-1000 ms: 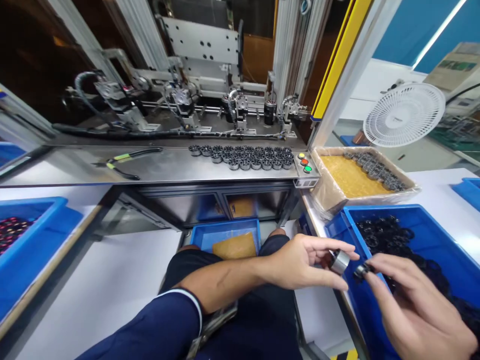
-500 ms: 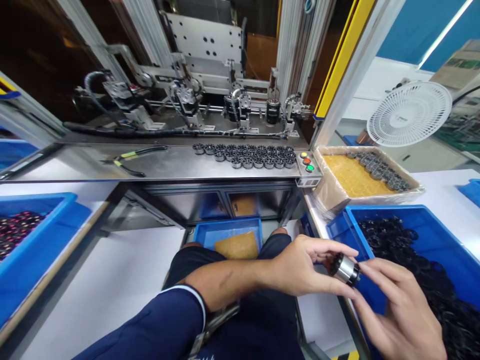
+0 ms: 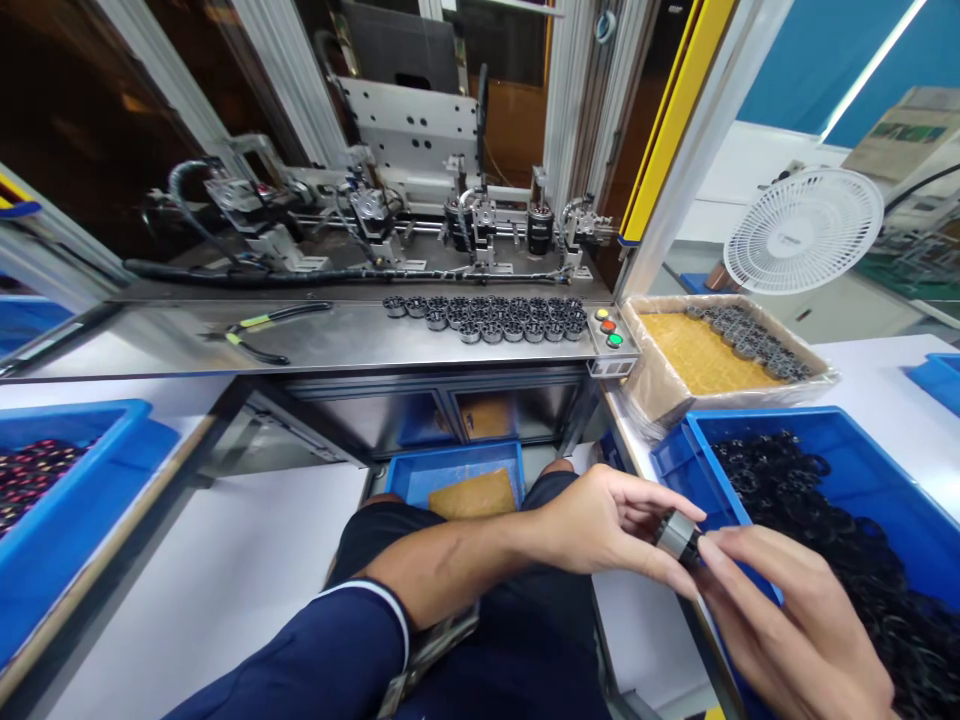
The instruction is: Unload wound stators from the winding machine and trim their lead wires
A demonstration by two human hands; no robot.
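Between my two hands is a small cylindrical motor core [image 3: 677, 535], a silver-grey metal ring with black plastic ends, held tilted over the near edge of the blue bin. My left hand [image 3: 611, 525] grips it from the left, thumb below and fingers above. The fingertips of my right hand [image 3: 787, 590] close on its black right end. That end is partly hidden by the fingers. Black plastic ring parts [image 3: 847, 540] fill the blue bin [image 3: 720, 475] just beyond my right hand.
Several similar cores [image 3: 510, 318] stand in rows on the metal ledge, beside a button box [image 3: 613, 340]. Pliers [image 3: 259, 325] lie further left. A lined carton [image 3: 664, 385] holds more cores. A white fan [image 3: 802, 230] stands behind it. At left is a blue bin [image 3: 127, 440] of reddish parts.
My right fingers have closed in further around the black end of the core. Both hands and the core have shifted slightly left in view, and the camera has tilted a little.
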